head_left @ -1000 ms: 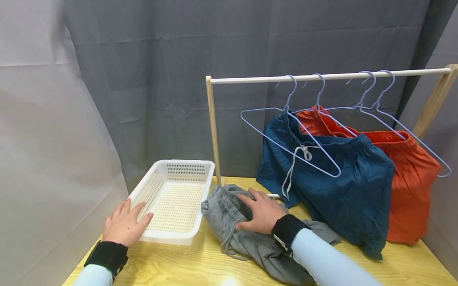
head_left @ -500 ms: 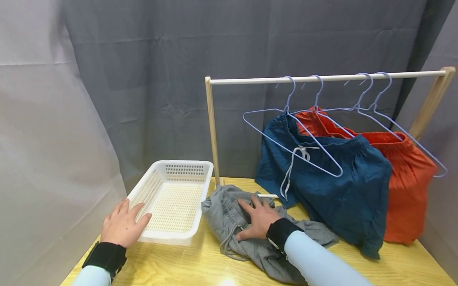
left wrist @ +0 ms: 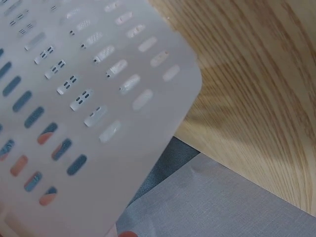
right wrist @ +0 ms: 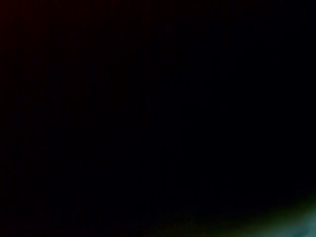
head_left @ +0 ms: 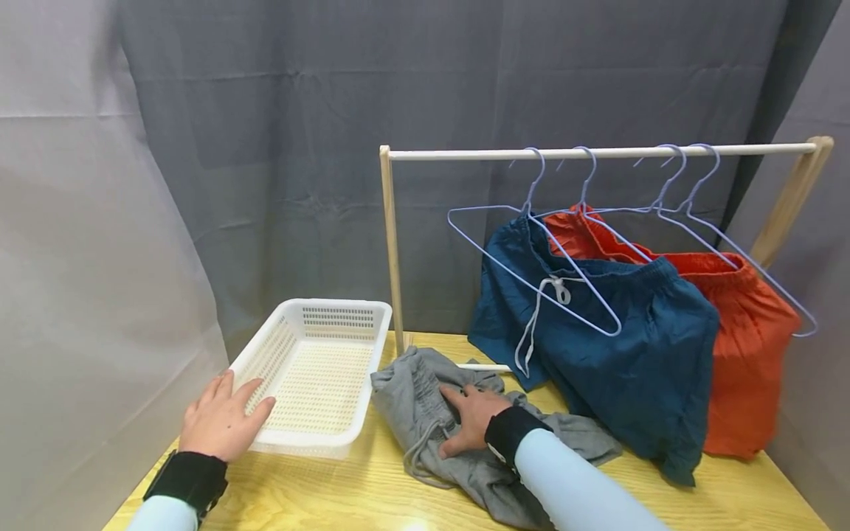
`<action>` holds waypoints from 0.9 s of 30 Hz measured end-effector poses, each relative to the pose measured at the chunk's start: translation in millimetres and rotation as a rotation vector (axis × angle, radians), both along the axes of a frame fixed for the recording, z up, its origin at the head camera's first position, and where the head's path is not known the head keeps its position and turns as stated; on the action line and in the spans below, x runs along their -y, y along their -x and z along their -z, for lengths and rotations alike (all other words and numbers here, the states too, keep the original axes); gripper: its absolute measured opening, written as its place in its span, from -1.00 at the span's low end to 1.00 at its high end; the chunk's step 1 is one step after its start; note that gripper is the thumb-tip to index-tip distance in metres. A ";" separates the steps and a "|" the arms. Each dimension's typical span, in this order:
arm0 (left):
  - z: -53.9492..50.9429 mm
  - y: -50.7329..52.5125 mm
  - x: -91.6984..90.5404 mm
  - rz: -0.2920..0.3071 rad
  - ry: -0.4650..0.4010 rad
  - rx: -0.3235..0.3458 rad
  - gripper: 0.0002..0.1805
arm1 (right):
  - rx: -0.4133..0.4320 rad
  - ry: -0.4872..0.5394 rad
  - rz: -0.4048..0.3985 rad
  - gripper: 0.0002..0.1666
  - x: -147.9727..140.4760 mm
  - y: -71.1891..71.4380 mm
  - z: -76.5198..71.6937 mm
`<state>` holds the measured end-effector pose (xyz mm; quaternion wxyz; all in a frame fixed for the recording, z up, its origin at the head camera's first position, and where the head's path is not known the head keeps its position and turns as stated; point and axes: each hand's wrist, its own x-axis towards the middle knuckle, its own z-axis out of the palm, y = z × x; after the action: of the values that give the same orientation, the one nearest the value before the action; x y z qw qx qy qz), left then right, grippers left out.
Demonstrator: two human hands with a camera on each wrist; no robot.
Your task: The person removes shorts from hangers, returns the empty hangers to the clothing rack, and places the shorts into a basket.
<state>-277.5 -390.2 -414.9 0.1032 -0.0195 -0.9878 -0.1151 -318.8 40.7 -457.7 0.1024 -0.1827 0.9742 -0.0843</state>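
In the head view, grey drawstring pants (head_left: 425, 420) lie crumpled on the table, their leg length hidden by the folds. My right hand (head_left: 474, 417) rests on them with fingers and thumb spread, the fingertips on the cloth near the elastic waistband. A white plastic basket (head_left: 317, 439) stands to their left, with nothing inside. Over its near left rim lies my left hand (head_left: 222, 419), thumb spread toward the inside. The left wrist view shows the basket's slotted wall (left wrist: 98, 163) up close, with bits of skin behind the slots. Almost all of the right wrist view is black.
A wooden rack (head_left: 458, 155) spans the right half, with several lilac wire hangers (head_left: 600, 310) on its bar. Blue shorts (head_left: 617, 346) and red shorts (head_left: 750, 369) hang there, their hems near the tabletop (head_left: 319, 490). Grey cloth (head_left: 319, 169) closes off the back.
My right hand has moved slightly left and toward me, lower on the grey pants. More of the rack's white lower bar shows behind them. My left hand stays at the basket. The view has shifted slightly.
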 end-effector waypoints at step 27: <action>-2.9 -1.0 -2.0 0.000 0.002 -0.019 -0.21 | -0.080 -0.068 -0.017 0.37 3.4 6.0 3.1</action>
<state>-276.5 -388.2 -412.0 0.1123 -0.0208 -0.9869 -0.1140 -324.8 37.3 -460.8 0.0701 -0.1905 0.9782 -0.0431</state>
